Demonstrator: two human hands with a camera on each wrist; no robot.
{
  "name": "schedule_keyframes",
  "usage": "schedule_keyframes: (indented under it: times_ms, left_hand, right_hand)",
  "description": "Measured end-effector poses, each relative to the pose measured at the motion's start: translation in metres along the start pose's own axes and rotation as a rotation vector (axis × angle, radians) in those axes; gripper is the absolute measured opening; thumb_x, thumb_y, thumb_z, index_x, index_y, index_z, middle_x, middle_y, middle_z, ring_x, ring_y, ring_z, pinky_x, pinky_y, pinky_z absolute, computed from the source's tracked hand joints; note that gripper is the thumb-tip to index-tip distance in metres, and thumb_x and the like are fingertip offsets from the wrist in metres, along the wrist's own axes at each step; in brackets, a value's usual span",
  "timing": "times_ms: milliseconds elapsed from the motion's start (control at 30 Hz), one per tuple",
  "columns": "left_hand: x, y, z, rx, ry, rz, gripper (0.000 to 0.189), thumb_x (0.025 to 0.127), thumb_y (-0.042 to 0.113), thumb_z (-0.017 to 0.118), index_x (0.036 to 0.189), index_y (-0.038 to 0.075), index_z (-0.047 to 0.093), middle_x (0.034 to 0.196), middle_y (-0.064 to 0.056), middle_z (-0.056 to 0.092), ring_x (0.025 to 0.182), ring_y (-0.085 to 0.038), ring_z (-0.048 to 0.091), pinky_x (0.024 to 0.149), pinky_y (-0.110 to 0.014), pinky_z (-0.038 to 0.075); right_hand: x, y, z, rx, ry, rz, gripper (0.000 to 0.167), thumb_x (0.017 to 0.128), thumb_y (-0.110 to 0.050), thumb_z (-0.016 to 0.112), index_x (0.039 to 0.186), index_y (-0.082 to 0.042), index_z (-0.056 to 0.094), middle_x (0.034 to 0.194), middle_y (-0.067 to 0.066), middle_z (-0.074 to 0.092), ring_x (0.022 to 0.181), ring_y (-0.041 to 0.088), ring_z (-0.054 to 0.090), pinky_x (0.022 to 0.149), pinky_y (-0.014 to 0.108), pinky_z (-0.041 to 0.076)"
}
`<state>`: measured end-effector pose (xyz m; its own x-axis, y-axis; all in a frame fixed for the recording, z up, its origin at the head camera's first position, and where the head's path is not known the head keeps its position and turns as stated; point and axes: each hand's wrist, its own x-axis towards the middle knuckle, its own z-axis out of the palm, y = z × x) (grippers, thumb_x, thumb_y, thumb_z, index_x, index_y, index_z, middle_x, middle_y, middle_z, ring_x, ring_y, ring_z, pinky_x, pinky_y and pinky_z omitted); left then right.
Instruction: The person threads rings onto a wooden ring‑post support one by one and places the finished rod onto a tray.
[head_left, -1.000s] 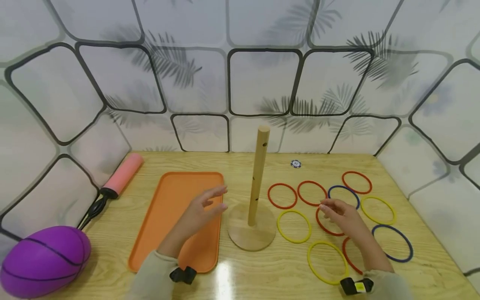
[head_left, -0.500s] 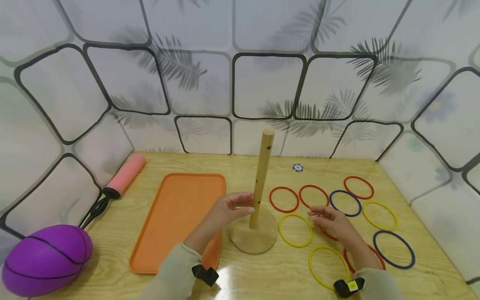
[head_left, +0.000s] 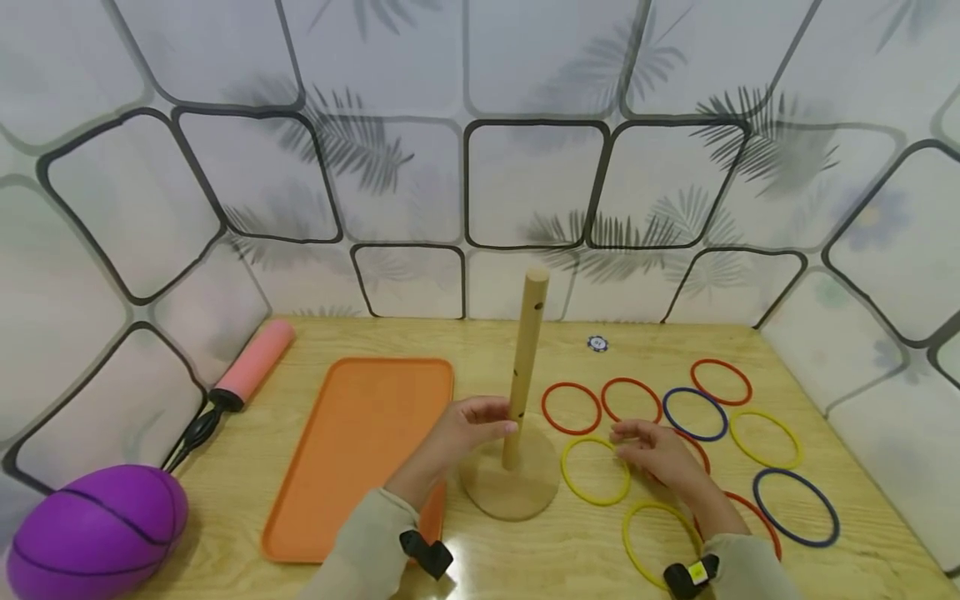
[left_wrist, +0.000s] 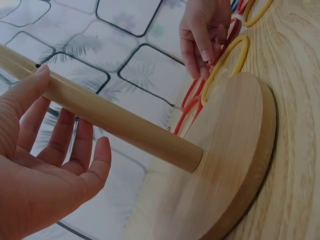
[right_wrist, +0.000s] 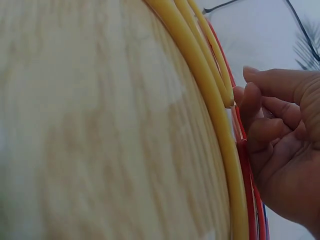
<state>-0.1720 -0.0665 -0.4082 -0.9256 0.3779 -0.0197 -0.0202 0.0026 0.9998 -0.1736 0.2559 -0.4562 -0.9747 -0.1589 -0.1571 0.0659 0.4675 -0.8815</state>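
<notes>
My left hand [head_left: 480, 425] is at the lower part of an upright wooden pole [head_left: 528, 342], which stands on a round wooden base [left_wrist: 235, 145]. The thumb lies across the near side of the pole and the index finger passes behind it, lightly pinching it; the other fingers are loosely bent. To the right, my right hand [head_left: 660, 457] hovers with loosely bent fingers and nothing in them. Its fingertips overlap the edge of a yellow ring [head_left: 567, 479] in the head view. Under and behind this hand lies a red ring [head_left: 701, 454], partly hidden.
More rings lie flat on the right side of the table, among them a red ring [head_left: 572, 384] and a blue ring [head_left: 836, 517]. An orange tray [head_left: 360, 425] sits left of the base. Farther left are a pink pump [head_left: 258, 358] and a purple ball [head_left: 97, 525].
My left hand has moved right from over the tray to the pole and taken light hold of it. The right hand has shifted left and a little lower over the rings.
</notes>
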Motion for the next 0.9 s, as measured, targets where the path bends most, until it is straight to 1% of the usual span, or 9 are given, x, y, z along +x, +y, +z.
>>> schedule_keyframes:
  times_ms: [133,200,267,367,500,600,667,733,900]
  left_hand:
    - [0.001,-0.002,-0.001,-0.011,0.016,-0.018,0.034,0.083,0.016,0.074,0.113,0.0,0.068,0.1,-0.001,0.07,0.092,-0.012,0.061,0.084,-0.03,0.049]
    - [0.002,-0.002,-0.001,-0.011,0.02,-0.024,0.034,0.083,0.016,0.074,0.113,0.0,0.068,0.101,-0.002,0.07,0.093,-0.012,0.061,0.084,-0.03,0.048]
    - [0.002,-0.002,-0.001,-0.015,0.023,-0.033,0.035,0.083,0.017,0.074,0.113,0.0,0.069,0.101,-0.002,0.07,0.093,-0.012,0.061,0.085,-0.03,0.048]
    - [0.003,-0.002,0.0,-0.025,0.029,-0.033,0.035,0.083,0.015,0.073,0.113,-0.001,0.068,0.102,-0.003,0.07,0.093,-0.011,0.062,0.086,-0.03,0.048]
    - [0.004,-0.003,0.001,-0.034,0.042,-0.033,0.034,0.083,0.012,0.073,0.114,-0.002,0.068,0.102,-0.004,0.07,0.093,-0.011,0.062,0.085,-0.03,0.048]
    - [0.003,-0.003,0.001,-0.035,0.045,-0.035,0.034,0.084,0.012,0.072,0.114,-0.002,0.068,0.103,-0.004,0.07,0.094,-0.011,0.062,0.085,-0.029,0.048]
    - [0.003,-0.003,0.001,-0.035,0.045,-0.038,0.034,0.084,0.013,0.072,0.114,-0.001,0.068,0.103,-0.004,0.07,0.094,-0.011,0.061,0.086,-0.03,0.048]
    - [0.003,-0.002,0.001,-0.036,0.043,-0.04,0.034,0.084,0.014,0.072,0.114,-0.001,0.068,0.104,-0.004,0.07,0.096,-0.012,0.061,0.087,-0.031,0.048]
    - [0.002,-0.002,0.001,-0.029,0.042,-0.055,0.035,0.084,0.017,0.073,0.115,0.002,0.068,0.107,-0.005,0.069,0.1,-0.014,0.061,0.09,-0.034,0.047]
  right_hand:
    - [0.003,-0.002,0.005,-0.019,0.021,0.024,0.04,0.086,-0.012,0.068,0.121,0.004,0.058,0.111,0.015,0.064,0.08,0.012,0.058,0.064,0.025,0.049]
    - [0.004,-0.002,0.007,-0.016,0.028,0.046,0.04,0.085,-0.01,0.068,0.121,0.004,0.058,0.109,0.015,0.064,0.075,0.014,0.057,0.062,0.026,0.05]
    - [0.005,-0.003,0.009,-0.035,0.03,0.048,0.04,0.085,-0.009,0.068,0.121,0.005,0.057,0.107,0.015,0.063,0.069,0.016,0.055,0.058,0.027,0.049]
    - [0.006,-0.006,0.011,-0.099,0.046,0.055,0.038,0.084,-0.008,0.07,0.118,0.004,0.059,0.099,0.011,0.062,0.063,0.017,0.052,0.053,0.028,0.047]
    - [0.007,-0.009,0.014,-0.204,0.065,0.046,0.033,0.083,-0.008,0.071,0.113,0.001,0.062,0.09,0.007,0.06,0.064,0.017,0.051,0.051,0.028,0.046]
    - [0.007,-0.011,0.014,-0.271,0.079,0.02,0.029,0.082,-0.009,0.072,0.108,0.001,0.064,0.086,0.004,0.06,0.071,0.016,0.052,0.057,0.029,0.046]
    - [0.007,-0.013,0.014,-0.294,0.086,0.006,0.027,0.082,-0.01,0.072,0.106,0.001,0.065,0.085,0.004,0.061,0.074,0.015,0.054,0.061,0.029,0.046]
    - [0.006,-0.014,0.014,-0.309,0.095,0.0,0.026,0.082,-0.011,0.071,0.104,0.001,0.065,0.085,0.003,0.063,0.077,0.015,0.055,0.066,0.029,0.046]
    - [0.006,-0.013,0.014,-0.299,0.113,0.027,0.024,0.082,-0.013,0.07,0.102,0.001,0.067,0.086,0.004,0.064,0.078,0.015,0.057,0.068,0.029,0.047]
